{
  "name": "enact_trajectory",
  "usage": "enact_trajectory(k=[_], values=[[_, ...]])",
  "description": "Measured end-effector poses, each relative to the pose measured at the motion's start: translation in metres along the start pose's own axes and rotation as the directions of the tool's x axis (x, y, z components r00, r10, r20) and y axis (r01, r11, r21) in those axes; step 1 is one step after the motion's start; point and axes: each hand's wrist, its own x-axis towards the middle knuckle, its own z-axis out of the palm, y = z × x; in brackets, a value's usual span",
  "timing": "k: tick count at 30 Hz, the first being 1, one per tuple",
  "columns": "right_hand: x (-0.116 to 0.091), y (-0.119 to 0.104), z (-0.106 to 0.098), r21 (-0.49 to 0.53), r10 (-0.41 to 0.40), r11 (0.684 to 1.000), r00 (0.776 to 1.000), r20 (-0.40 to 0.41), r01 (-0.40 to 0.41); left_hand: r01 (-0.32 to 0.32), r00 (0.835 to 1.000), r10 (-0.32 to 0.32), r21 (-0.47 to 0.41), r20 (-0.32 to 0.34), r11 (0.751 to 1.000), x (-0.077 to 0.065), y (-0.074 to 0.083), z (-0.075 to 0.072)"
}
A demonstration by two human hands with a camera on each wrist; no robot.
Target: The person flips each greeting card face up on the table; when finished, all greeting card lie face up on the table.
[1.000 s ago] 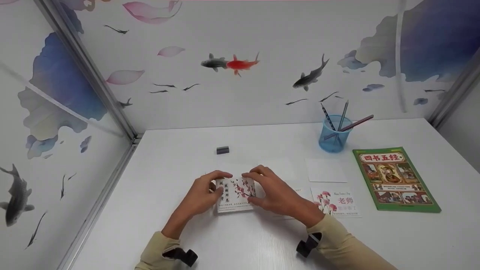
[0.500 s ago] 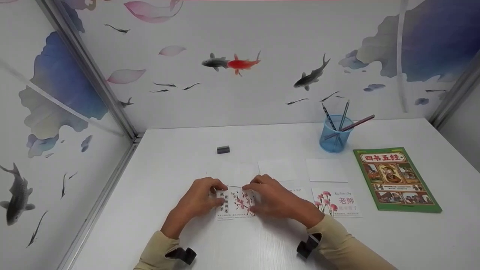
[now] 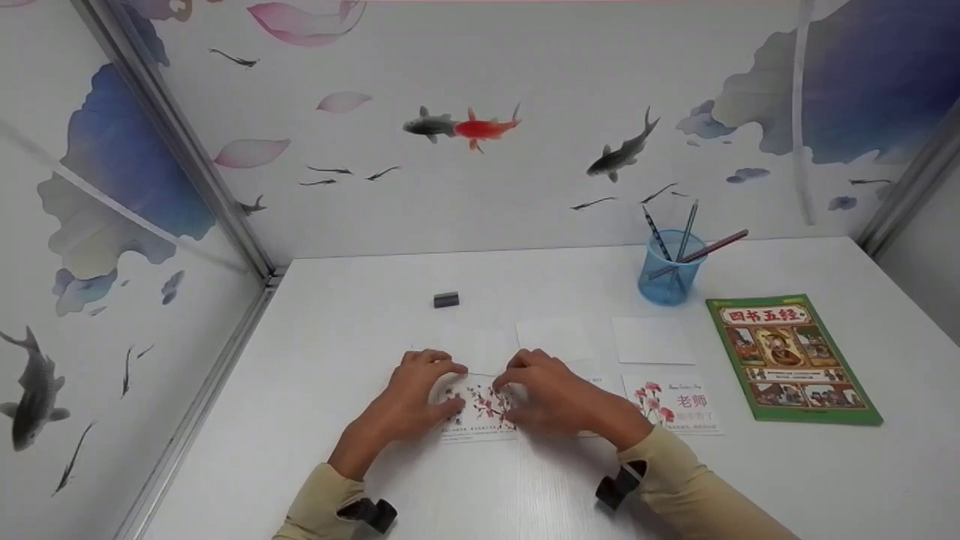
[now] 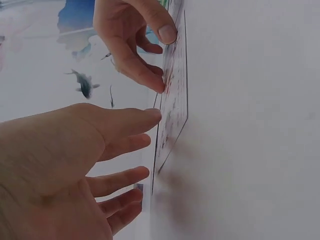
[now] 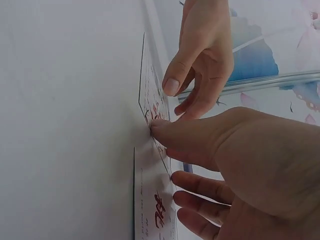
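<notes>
A white greeting card (image 3: 480,433) printed with red plum blossoms lies flat on the table, between both hands. My right hand (image 3: 555,394) holds its right edge; in the right wrist view the thumb rests on the card (image 5: 155,100) edge, with the index finger bent close behind. At the opposite side, my left hand (image 3: 412,394) has its thumb at the card's left part and its index finger by the far edge. In the left wrist view the fingers of the left hand (image 4: 65,155) are spread and loose, thumb tip close against the card.
To the right lie a carnation card (image 3: 697,405) and another card (image 3: 598,379), mostly under the right forearm. Blank white cards (image 3: 654,341) lie behind. Farther off are a dark eraser-like block (image 3: 446,300), a blue pencil cup (image 3: 664,281) and a green-edged book (image 3: 791,360).
The plum-blossom card was raised and tilted between both hands; it came down flat on the table, then shifted slightly right. The left fingers have loosened and moved slightly right.
</notes>
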Motion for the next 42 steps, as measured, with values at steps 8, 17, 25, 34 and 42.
enact_trajectory(k=[8,17,25,34,42], values=[[0.002,0.011,-0.001,0.02,-0.048,0.999,0.999,-0.026,0.048,-0.08,0.997,0.08,0.012,-0.018,0.997,0.01,0.009,0.012],[-0.028,0.054,-0.019,0.115,-0.003,0.993,0.985,-0.173,0.023,-0.092,0.994,0.094,0.052,-0.05,0.994,0.042,0.041,0.034],[-0.079,0.123,-0.06,0.131,0.195,0.978,0.944,-0.265,-0.165,-0.139,0.99,0.142,0.108,-0.018,0.984,0.077,0.079,0.063],[-0.114,0.173,-0.092,0.137,0.384,0.921,0.91,-0.156,-0.365,-0.149,0.989,0.146,0.11,0.038,0.983,0.119,0.12,0.092],[-0.111,0.186,-0.103,0.145,0.4,0.91,0.914,-0.066,-0.388,-0.149,0.987,0.142,0.102,0.077,0.984,0.144,0.136,0.11]])
